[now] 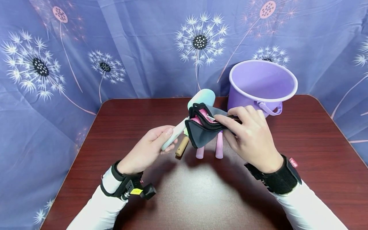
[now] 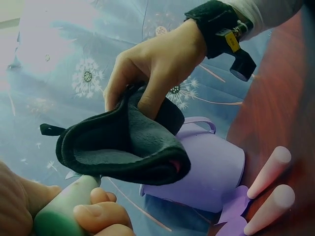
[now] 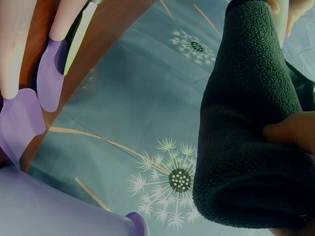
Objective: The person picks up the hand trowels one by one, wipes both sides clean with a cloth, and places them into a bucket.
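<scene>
My left hand point(image 1: 149, 147) grips the pale handle of a spatula point(image 1: 176, 134), whose light-blue head point(image 1: 202, 97) points away toward the back of the table. In the left wrist view, the handle's thick greenish end point(image 2: 56, 219) shows between thumb and fingers. My right hand point(image 1: 253, 137) pinches a folded dark-grey cloth point(image 1: 205, 135) with black edging and pink inside layers. That cloth covers the spatula where handle and head join, so any contact there is hidden. From the right wrist, the cloth point(image 3: 246, 98) looks fleecy and bunched.
A purple bucket point(image 1: 235, 99) stands at the back right. Beneath the cloth lie two purple spatulas with pink handles point(image 1: 219, 145) and a utensil with a wooden handle point(image 1: 182, 147). The dark-red table point(image 1: 316, 153) ends at a patterned curtain point(image 1: 149, 48).
</scene>
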Demonstrator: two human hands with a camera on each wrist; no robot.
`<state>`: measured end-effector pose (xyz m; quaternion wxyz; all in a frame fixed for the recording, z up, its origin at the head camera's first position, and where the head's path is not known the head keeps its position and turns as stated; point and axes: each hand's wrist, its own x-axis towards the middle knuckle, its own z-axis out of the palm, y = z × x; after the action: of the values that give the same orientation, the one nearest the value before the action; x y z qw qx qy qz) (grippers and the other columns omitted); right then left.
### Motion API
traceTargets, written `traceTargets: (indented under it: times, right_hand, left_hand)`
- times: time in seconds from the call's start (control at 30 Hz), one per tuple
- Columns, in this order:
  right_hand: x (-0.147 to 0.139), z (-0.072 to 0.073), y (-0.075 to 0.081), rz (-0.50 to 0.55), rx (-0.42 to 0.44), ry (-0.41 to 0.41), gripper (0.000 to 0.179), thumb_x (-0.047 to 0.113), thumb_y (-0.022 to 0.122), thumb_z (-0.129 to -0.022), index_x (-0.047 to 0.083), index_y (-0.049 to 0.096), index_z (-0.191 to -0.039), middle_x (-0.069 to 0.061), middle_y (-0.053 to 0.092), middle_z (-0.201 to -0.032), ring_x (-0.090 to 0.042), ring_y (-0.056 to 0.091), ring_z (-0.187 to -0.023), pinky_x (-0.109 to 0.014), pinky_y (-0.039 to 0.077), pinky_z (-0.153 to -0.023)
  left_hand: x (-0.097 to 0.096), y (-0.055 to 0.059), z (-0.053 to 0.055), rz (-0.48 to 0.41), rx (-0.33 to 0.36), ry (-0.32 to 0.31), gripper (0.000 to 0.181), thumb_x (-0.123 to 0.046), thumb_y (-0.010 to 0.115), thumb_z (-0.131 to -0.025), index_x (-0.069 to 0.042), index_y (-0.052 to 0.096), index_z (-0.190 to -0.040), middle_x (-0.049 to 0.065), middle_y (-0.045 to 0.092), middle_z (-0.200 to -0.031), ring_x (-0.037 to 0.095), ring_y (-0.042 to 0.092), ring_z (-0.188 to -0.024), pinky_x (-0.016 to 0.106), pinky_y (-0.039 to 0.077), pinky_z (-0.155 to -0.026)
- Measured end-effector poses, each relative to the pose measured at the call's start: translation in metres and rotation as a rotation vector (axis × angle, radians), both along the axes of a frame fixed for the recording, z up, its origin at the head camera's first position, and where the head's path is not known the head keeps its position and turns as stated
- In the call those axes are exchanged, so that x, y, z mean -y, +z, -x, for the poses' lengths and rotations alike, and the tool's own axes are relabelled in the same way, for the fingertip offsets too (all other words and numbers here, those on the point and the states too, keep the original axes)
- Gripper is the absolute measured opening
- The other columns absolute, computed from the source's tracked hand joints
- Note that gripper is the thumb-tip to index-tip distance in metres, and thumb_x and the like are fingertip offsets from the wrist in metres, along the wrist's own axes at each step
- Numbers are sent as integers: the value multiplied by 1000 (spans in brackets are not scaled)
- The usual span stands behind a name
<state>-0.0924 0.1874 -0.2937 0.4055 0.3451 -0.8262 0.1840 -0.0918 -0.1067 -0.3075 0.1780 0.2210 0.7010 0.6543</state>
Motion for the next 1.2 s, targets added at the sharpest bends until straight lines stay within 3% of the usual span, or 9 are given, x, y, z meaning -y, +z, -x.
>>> traceTargets:
  times: [0.57, 0.8, 1.2]
  right_hand:
    - [-2, 8, -10, -77, -65, 25, 30, 11, 52, -93, 16, 76, -111, -12, 64, -105, -38, 53, -90, -51, 32, -65]
    - [-9, 12, -9, -66, -68, -4, 33, 6, 49, -92, 16, 75, -111, -13, 64, -106, -39, 53, -90, -53, 31, -65]
    - [-21, 17, -5, -49, -52, -76, 35, 3, 52, -86, 15, 75, -109, -15, 63, -107, -42, 51, -93, -55, 32, -67]
  left_hand:
    - [2, 4, 0, -182, 188, -30, 34, -23, 37, -110, 7, 53, -110, 11, 45, -87, 14, 38, -65, 26, 29, -61]
    - [3, 4, 1, -189, 190, -55, 38, -22, 37, -110, 10, 55, -119, 9, 45, -87, 13, 37, -63, 23, 32, -61]
    - [5, 5, 1, -190, 207, -87, 37, -22, 36, -110, 10, 52, -121, 12, 42, -88, 15, 36, -65, 28, 28, -62]
